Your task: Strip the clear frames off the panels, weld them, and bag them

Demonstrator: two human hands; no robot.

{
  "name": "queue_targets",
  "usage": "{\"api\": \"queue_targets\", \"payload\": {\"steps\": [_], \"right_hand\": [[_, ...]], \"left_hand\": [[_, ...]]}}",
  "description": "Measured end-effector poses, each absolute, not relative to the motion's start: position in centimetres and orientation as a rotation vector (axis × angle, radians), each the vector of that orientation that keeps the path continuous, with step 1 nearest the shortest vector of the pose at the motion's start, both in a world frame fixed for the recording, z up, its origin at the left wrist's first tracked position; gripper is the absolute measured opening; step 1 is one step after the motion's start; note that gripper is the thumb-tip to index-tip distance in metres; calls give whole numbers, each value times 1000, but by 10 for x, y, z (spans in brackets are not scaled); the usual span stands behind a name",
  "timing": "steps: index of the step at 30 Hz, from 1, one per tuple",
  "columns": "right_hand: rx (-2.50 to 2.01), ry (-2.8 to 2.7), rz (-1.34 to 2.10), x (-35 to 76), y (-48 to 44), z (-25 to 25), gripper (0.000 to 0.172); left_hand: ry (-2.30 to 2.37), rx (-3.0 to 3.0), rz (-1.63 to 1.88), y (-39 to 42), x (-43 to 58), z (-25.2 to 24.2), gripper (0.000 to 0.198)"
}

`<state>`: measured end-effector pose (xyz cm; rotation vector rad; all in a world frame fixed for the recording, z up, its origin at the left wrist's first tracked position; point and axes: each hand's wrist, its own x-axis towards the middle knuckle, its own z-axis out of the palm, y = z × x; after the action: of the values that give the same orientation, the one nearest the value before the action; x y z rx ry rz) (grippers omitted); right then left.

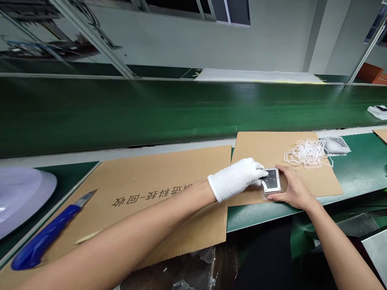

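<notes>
My left hand (242,177), in a white glove, reaches across with its fingers on the left edge of a small flat device (271,179) with a black face and white frame. The device sits in or just above a clear plastic case (266,195). My bare right hand (292,186) grips the case from the right, thumb at its near side and fingers at its far side. Underneath lies a cardboard sheet (248,147). Just beyond my right hand is a loose heap of white cords (308,153).
A clear bag of small parts (335,145) lies by the cords. A blue-handled knife (51,233) rests on a larger printed cardboard sheet (127,173), near a pale rounded object (24,197). Behind runs a green conveyor belt (181,108), with a white packet (377,112) at far right.
</notes>
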<state>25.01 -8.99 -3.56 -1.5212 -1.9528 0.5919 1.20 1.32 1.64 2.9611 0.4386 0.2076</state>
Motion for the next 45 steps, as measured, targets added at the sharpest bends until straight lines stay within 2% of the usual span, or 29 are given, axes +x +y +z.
{"api": "queue_targets", "payload": {"steps": [8,12,14,17,19,23,31,33,38,42,45], "right_hand": [[-1521,-1949,584,253,-89,-36,103],[-1478,-1995,510,254,-101,-37,100],[-1441,-2002,373,250,-114,-38,83],[-1430,-2010,172,240,-134,-42,49],[-1457,-2032,105,234,-144,-45,40],[-1527,-2054,19,227,-152,-46,46],[-1625,-2043,49,221,-182,-35,65],[-1598,-1976,112,225,-208,-37,62],[-1692,-1652,203,268,-322,-52,34],[-1935,-1226,123,309,-435,-64,27],[-2076,-976,0,322,-503,-57,27]], "left_hand": [[571,3016,175,6,9,21,18],[626,2917,241,1,-1,28,30],[717,2739,318,2,-3,23,37],[983,2391,418,9,0,8,41],[1073,2147,415,14,4,-4,40],[1067,1894,388,20,10,-15,42],[1215,2113,401,8,16,1,43],[1272,2140,458,0,16,8,48],[1314,2272,648,-33,31,38,42],[1026,2355,727,-92,80,57,40],[692,2306,559,-148,142,56,38]]}}
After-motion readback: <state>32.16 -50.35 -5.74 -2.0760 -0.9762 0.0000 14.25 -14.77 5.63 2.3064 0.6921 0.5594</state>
